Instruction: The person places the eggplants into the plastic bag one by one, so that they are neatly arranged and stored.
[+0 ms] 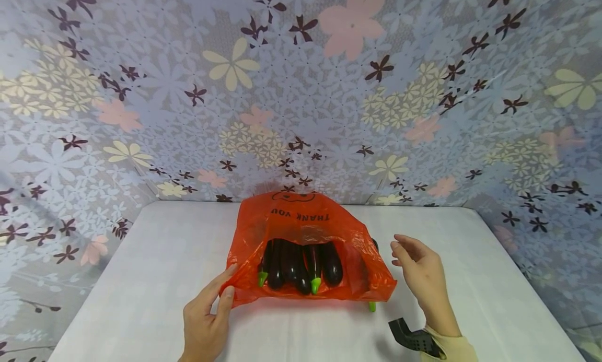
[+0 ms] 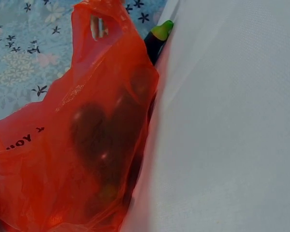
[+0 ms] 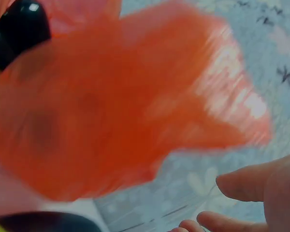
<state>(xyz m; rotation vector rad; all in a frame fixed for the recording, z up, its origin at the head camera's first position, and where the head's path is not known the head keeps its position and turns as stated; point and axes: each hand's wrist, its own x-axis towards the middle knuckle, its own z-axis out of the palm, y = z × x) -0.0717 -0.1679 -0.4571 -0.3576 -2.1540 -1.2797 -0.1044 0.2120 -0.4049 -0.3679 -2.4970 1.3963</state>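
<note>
A red plastic bag printed with THANK YOU lies on the table with its mouth toward me. Several dark eggplants with green stems lie side by side inside it. My left hand holds the bag's left edge between thumb and fingers; that hand does not show in the left wrist view. To the right of the bag, my right hand is raised with loosely bent fingers, holding nothing and apart from the bag. Another eggplant lies outside the bag's right side, mostly covered by it in the head view.
The white-covered table reaches out to both sides of the bag. Behind it and at the sides hangs a floral-patterned sheet. A black strap device sits on my right wrist.
</note>
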